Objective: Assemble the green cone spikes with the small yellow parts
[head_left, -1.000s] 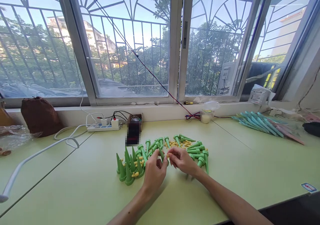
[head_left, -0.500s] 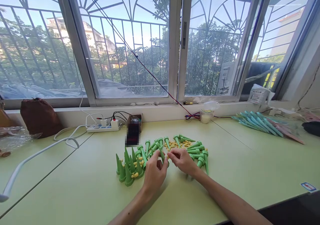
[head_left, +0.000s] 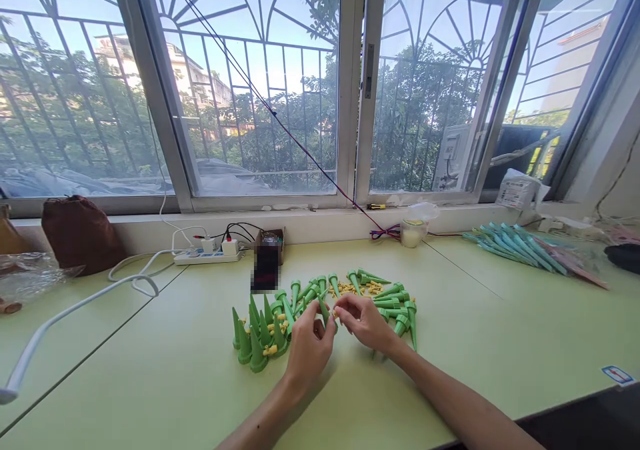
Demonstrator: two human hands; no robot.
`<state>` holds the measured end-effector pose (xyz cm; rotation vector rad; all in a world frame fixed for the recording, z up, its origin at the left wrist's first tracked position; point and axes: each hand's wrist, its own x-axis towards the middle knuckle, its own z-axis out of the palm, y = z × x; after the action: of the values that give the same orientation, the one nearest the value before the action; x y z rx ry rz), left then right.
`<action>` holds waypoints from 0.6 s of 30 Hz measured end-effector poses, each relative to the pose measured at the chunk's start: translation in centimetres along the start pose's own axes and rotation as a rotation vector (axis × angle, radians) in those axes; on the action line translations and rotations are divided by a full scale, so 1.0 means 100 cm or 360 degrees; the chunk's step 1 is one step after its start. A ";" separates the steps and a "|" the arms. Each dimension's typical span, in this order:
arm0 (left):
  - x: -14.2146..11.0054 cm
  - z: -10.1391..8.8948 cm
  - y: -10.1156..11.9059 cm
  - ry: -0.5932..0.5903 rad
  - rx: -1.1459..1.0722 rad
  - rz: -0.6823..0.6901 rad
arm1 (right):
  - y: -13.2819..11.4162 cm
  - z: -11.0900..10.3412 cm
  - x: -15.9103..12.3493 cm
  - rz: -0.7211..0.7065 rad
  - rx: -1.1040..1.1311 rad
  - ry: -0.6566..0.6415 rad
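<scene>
My left hand (head_left: 311, 338) grips a green plastic watering spike (head_left: 323, 310), its pointed end tilted up and away. Close against it, my right hand (head_left: 364, 322) pinches a small yellow valve (head_left: 335, 314) at the spike's side; the fingertips partly cover it. To the left, several green spikes (head_left: 257, 351) stand upright on their caps, some with yellow valves (head_left: 270, 351) fitted. More green spikes (head_left: 395, 297) lie in an arc behind and to the right of my hands. Loose yellow valves (head_left: 350, 289) form a pile beyond my fingers.
Behind the spikes are a small box (head_left: 270, 243) and a white power strip (head_left: 207, 257) with cables. A white tube (head_left: 65, 323) arches over the table's left side. A brown cloth bag (head_left: 83, 235), a plastic cup (head_left: 412, 233) and blue-green packets (head_left: 517, 245) lie along the window sill.
Both hands stay almost in place. My right fingertips have shifted very slightly at the yellow valve beside the spike.
</scene>
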<state>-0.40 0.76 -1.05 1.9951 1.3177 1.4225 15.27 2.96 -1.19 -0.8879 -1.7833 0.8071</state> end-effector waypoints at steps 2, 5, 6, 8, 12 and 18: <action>0.000 0.000 -0.001 0.0009 -0.0009 0.0001 | -0.002 0.000 0.000 -0.0006 0.0004 -0.0007; -0.001 0.001 -0.003 0.0009 -0.0005 0.0004 | -0.004 0.000 0.000 -0.0008 0.0000 -0.0017; -0.001 0.001 -0.003 0.0003 -0.0002 0.0004 | -0.004 0.000 0.000 -0.0005 -0.0001 -0.0015; -0.002 0.001 -0.003 -0.0016 -0.0004 0.0003 | -0.003 0.001 0.000 0.0006 -0.0001 -0.0004; -0.001 0.000 -0.002 -0.0045 -0.0018 0.0011 | 0.002 0.002 0.001 0.0035 0.0010 0.0006; -0.001 0.002 -0.004 -0.0033 0.0017 0.0010 | 0.004 0.003 0.000 0.0043 0.0010 0.0002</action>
<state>-0.46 0.95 -1.46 2.0171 1.3143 1.3966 15.11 3.13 -1.57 -0.9100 -1.7704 0.8289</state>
